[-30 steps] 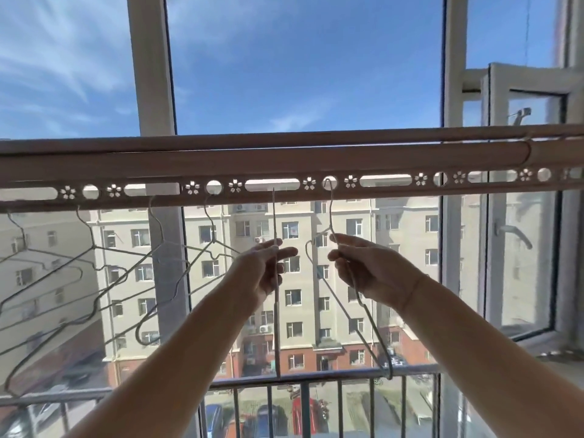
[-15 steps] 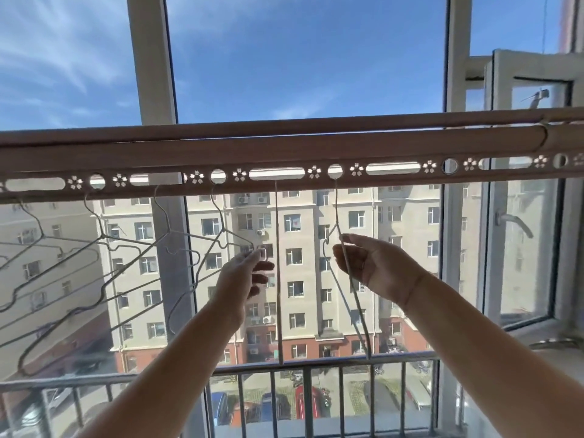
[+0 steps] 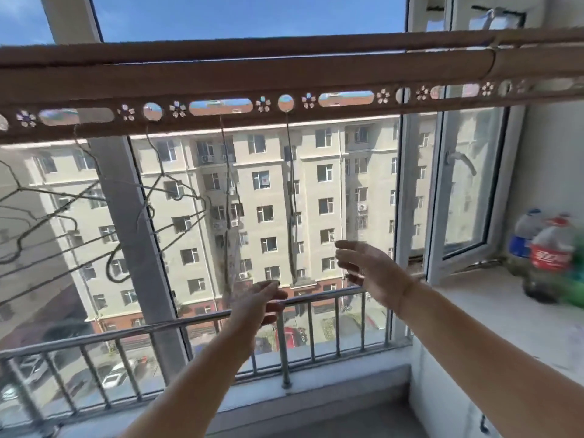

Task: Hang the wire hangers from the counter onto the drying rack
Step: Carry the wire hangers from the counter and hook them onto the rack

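Observation:
The drying rack [image 3: 221,80], a brown bar with cut-out holes, runs across the top of the view. Two wire hangers hang edge-on from its holes: one [image 3: 226,197] from the long slot, the other [image 3: 291,197] from the round hole to its right. Several more wire hangers [image 3: 94,210] hang from the rack on the left. My left hand [image 3: 259,303] is below the middle hangers with relaxed fingers, holding nothing. My right hand [image 3: 369,270] is to the right of them, fingers spread, also holding nothing.
A metal railing [image 3: 284,327] runs along the window base. On the right a white counter [image 3: 493,308] carries plastic bottles [image 3: 550,257], blurred. An opened window sash [image 3: 467,184] stands behind it. A window post [image 3: 126,216] rises on the left.
Both hands have let go of the two middle hangers and dropped lower. The view has tilted down and right, bringing the counter and bottles into sight.

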A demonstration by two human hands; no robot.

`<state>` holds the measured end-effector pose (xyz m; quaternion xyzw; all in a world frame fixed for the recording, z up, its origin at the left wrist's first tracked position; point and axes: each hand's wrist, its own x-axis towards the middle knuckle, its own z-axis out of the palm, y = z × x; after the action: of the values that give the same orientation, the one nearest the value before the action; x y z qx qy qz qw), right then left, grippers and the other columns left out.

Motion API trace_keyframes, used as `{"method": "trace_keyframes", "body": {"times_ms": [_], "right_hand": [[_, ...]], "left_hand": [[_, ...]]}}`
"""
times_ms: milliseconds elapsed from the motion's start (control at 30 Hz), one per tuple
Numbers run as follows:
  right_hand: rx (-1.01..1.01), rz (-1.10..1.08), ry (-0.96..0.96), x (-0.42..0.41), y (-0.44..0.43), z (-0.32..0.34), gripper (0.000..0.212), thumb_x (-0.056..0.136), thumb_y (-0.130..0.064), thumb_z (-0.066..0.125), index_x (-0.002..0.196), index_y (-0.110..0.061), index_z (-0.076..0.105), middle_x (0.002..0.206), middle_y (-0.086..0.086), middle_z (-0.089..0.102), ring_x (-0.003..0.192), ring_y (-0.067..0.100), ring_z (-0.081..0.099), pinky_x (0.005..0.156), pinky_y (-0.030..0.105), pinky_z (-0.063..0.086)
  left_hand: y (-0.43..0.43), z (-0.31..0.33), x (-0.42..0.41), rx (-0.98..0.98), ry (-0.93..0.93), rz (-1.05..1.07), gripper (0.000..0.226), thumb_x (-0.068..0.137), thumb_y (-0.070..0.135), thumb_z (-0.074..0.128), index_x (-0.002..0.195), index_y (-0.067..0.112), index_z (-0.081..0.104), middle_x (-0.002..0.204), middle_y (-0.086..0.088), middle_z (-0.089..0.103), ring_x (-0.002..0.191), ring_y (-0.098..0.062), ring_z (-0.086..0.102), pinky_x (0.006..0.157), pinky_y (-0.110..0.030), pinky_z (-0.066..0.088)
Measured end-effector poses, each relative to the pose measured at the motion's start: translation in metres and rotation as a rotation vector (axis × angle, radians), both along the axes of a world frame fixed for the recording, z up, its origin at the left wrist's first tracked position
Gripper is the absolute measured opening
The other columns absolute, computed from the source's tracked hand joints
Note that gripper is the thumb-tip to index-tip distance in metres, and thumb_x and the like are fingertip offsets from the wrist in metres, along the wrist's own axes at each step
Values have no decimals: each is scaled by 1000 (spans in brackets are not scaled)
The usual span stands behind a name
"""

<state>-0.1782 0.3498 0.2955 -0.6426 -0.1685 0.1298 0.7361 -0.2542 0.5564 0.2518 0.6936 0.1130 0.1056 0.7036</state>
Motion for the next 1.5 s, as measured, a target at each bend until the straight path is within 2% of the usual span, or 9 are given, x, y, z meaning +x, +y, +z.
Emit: {"method": "trace_keyframes", "body": {"times_ms": [333, 500, 600, 733, 867, 1033, 1267, 1367, 1500], "right_hand": [[-26, -188, 54, 14, -112, -55, 37, 84, -20, 66, 120, -15, 56, 97, -1, 59, 92, 15, 51, 81, 29, 38], [-32, -327, 136, 16, -200, -100, 19, 86, -20, 62, 104, -23, 59, 93, -2, 57, 87, 11, 52, 79, 28, 38], [-52, -438, 211, 16, -260, -136, 19, 88, -18, 59, 107, -22, 57, 94, -4, 57, 90, 8, 52, 84, 28, 36], [-85, -563, 312, 11, -345, -186, 27, 89, -17, 58, 115, -18, 55, 103, -3, 56, 92, 9, 52, 78, 27, 37], [-132, -685, 415, 3, -424, -231, 26, 88, -16, 59, 114, -16, 55, 104, 2, 57, 96, 15, 51, 70, 25, 36], [-217, -818, 456, 1, -503, -266, 24, 86, -11, 62, 110, -12, 58, 89, 2, 57, 73, 8, 50, 57, 22, 34], [-307, -870, 446, 37, -546, -290, 7, 83, -7, 65, 89, -10, 63, 80, 5, 61, 67, 10, 53, 60, 18, 39], [-392, -854, 403, 65, -545, -301, 13, 82, -5, 65, 73, -14, 62, 75, 9, 60, 68, 17, 54, 63, 20, 43], [-531, -863, 409, 103, -546, -320, 3, 79, -11, 67, 79, -11, 64, 78, 6, 62, 75, 17, 55, 63, 21, 43]], "left_hand": [[-106, -40, 35, 18, 59, -297, 15, 95, 20, 51, 103, 12, 60, 94, -7, 67, 77, -18, 60, 70, -28, 46], [-189, -71, 52, 25, 117, -392, 18, 94, 18, 52, 108, 10, 61, 95, -7, 68, 81, -21, 61, 72, -30, 46], [-247, -87, 62, 51, 151, -463, 18, 95, 16, 50, 109, 9, 59, 93, -7, 66, 80, -20, 59, 70, -28, 44], [-323, -110, 78, 52, 204, -529, 14, 95, 12, 49, 105, 7, 58, 87, -6, 63, 72, -17, 56, 64, -25, 41], [-391, -141, 102, 75, 263, -587, 13, 94, 16, 52, 103, 11, 61, 85, -3, 66, 71, -16, 58, 66, -26, 42], [-460, -174, 126, 97, 337, -624, 16, 94, 19, 53, 107, 13, 61, 89, -3, 66, 75, -16, 60, 67, -25, 45], [-514, -204, 156, 114, 445, -652, 14, 94, 22, 53, 104, 16, 61, 92, -3, 67, 74, -14, 60, 66, -24, 45], [-525, -216, 177, 123, 469, -667, 16, 94, 23, 53, 105, 15, 61, 93, -3, 67, 74, -14, 60, 70, -27, 45], [-531, -233, 216, 119, 510, -669, 14, 93, 22, 54, 104, 15, 61, 90, -2, 67, 75, -16, 59, 71, -29, 45]]}}
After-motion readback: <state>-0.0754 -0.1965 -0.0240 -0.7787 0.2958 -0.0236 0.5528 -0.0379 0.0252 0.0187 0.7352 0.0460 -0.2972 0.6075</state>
